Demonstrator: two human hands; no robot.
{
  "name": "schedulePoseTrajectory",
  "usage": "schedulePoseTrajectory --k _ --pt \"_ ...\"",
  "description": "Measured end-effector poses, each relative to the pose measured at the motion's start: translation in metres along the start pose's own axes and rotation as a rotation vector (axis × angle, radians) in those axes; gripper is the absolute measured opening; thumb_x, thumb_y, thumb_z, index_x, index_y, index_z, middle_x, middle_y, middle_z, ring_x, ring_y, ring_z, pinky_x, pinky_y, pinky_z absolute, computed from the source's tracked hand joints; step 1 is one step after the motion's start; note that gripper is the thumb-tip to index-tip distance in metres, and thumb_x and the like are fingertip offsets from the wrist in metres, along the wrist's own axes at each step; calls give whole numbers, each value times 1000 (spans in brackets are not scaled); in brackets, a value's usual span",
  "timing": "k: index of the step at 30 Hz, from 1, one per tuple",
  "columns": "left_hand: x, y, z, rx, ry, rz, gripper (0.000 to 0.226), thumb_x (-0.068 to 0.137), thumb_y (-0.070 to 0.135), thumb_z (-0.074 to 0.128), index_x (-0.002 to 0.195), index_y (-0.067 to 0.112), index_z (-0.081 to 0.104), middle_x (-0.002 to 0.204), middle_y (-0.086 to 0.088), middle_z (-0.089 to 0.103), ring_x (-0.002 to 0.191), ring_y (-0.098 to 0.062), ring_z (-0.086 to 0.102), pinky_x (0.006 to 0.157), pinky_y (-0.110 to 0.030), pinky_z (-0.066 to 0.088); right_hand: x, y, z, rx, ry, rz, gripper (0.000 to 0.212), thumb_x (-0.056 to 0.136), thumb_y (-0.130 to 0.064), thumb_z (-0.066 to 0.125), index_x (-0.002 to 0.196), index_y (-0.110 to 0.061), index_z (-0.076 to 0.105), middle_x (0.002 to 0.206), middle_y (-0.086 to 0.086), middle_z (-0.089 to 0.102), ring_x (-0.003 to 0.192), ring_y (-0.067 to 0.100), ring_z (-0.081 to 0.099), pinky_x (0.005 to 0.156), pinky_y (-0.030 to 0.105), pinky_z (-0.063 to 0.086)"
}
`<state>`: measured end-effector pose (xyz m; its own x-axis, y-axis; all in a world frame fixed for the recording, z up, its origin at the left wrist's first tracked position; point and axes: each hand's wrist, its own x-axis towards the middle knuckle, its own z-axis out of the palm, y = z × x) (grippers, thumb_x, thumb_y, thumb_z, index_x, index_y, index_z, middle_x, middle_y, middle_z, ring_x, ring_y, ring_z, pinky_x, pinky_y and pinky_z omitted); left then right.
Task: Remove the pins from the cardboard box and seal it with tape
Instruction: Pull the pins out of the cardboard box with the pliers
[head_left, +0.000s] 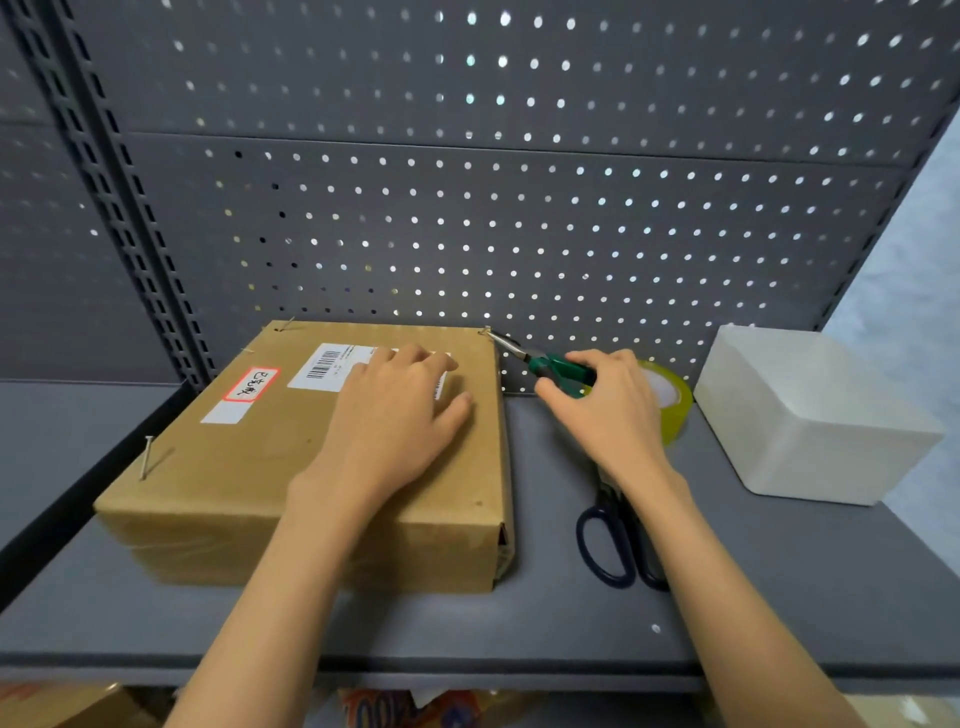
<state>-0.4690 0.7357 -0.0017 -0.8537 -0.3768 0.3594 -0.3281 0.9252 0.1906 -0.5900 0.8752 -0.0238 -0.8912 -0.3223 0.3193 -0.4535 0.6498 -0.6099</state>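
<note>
Two hands work at a cardboard box (311, 457) lying on a grey shelf (727, 597). The left hand (395, 410) presses flat on the lid, steadying it, while the right hand (602, 400) grips green pliers (550, 364) whose tips meet a pin (487, 331) at the far right corner; tape (670, 400) waits nearby.

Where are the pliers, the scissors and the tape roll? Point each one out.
pliers (558, 367): head view, on the green handle just ahead of the right hand.
scissors (605, 545): head view, on the dark blue handle loop.
tape roll (675, 402): head view, on the yellowish outer rim.
</note>
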Motion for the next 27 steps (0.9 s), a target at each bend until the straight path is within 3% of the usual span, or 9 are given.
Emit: schedulePoseTrajectory --k 14,20,27 --pt "1 -2 11 20 -37 -15 42 94 48 36 129 28 49 134 4 48 121 -21 40 96 -32 27 14 -2 16 -27 -2 -40 50 78 -47 64 121 -22 59 114 5 50 102 30 55 90 40 44" --pt "0 -2 12 23 -36 -14 42 94 48 36 128 27 49 132 3 49 120 -21 40 96 -33 28 13 -3 18 -113 28 -71 44 79 -51 60 114 -24 60 109 -2 50 96 23 56 69 29 38" --pt "1 -2 13 29 -45 -18 43 95 48 35 130 28 47 134 3 47 122 -21 39 96 -33 29 9 -3 22 -224 106 -138 43 80 -50 58 111 -21 60 105 -1 49 87 26 56 63 30 38"
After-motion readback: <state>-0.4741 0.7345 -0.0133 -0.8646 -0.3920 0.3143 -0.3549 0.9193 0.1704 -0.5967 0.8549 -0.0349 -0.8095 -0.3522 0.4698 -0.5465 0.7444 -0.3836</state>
